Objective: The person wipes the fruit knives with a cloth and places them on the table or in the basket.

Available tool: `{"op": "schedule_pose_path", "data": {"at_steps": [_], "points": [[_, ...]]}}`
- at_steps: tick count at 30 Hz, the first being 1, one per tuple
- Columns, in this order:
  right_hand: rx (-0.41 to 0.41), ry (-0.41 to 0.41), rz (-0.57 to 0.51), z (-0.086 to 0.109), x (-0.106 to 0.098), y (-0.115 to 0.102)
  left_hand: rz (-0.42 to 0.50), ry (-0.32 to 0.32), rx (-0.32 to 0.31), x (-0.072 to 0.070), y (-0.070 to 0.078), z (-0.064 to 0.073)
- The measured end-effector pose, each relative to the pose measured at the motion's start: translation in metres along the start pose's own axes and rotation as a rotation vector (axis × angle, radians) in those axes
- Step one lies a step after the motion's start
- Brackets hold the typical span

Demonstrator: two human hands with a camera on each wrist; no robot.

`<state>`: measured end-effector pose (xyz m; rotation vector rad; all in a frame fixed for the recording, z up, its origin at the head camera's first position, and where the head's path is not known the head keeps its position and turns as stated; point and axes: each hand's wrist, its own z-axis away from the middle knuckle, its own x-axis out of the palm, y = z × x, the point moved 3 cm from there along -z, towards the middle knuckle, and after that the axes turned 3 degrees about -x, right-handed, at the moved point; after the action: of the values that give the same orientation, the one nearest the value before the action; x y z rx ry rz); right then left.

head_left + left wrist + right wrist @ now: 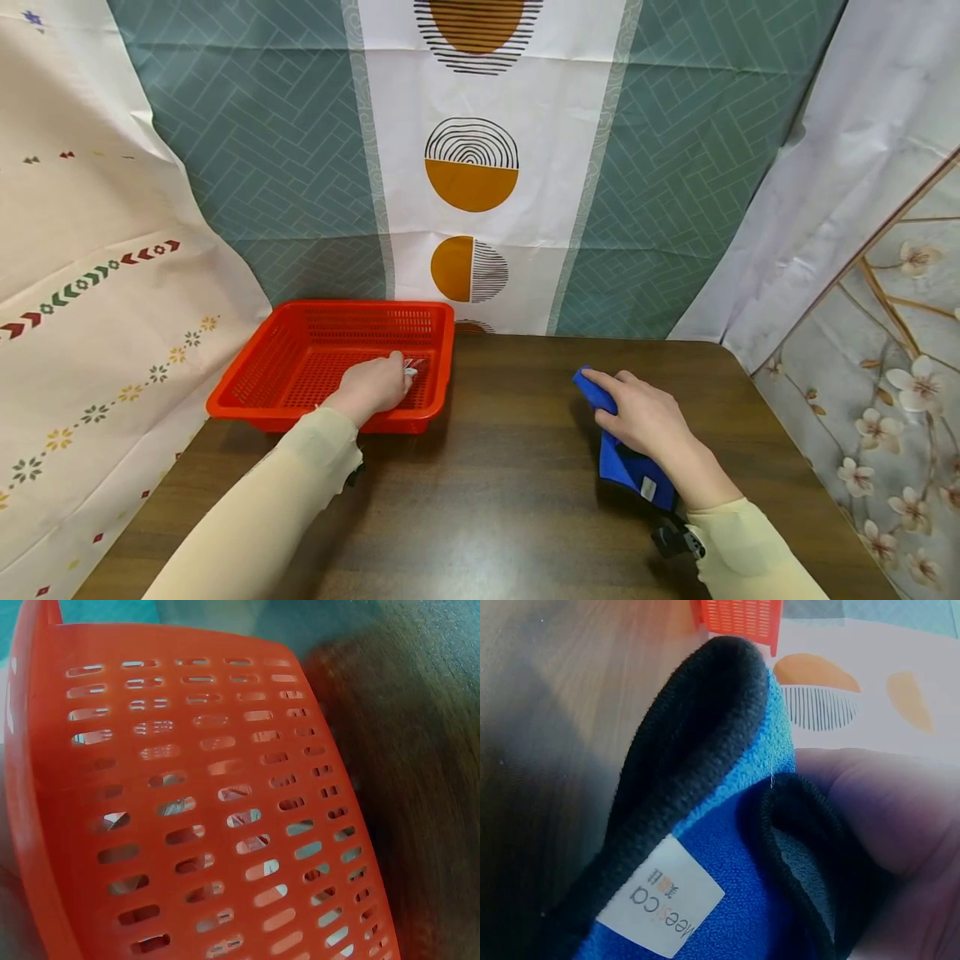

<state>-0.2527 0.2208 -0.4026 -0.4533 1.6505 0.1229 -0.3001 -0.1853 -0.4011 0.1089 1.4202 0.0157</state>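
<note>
In the head view my left hand (372, 385) reaches inside a red plastic basket (251, 410). Its fingertips are at a small white item with clear, shiny wrapping (412, 367), which they seem to pinch; the hand covers most of it. Seen from the left wrist, the basket's slotted wall (187, 772) hides the fingers and that item. On the right, my right hand (647, 414) grips a folded blue cloth (617, 467) just over the table. The right wrist view shows the cloth's dark edging and white printed label (662, 898), with the thumb (885, 810) beside the folds.
Both arms extend over a brown wooden table (480, 500). Behind it hangs a green and white patterned curtain (480, 100). Cream patterned fabric (112, 333) borders the left side, and floral fabric (885, 433) the right.
</note>
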Motion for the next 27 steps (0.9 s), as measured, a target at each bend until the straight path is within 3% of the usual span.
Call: {"op": "schedule_pose_path", "data": {"at_steps": [13, 22, 27], "points": [[-0.005, -0.004, -0.008, -0.004, 0.004, 0.002, -0.008, -0.05, -0.014, 0.003, 0.002, -0.007], [0.001, -0.014, -0.005, -0.007, 0.007, 0.003, -0.018, -0.164, -0.046, 0.008, 0.003, -0.013], [0.009, -0.034, -0.006, -0.008, 0.008, 0.003, -0.008, -0.184, -0.061, 0.012, 0.002, -0.016]]}}
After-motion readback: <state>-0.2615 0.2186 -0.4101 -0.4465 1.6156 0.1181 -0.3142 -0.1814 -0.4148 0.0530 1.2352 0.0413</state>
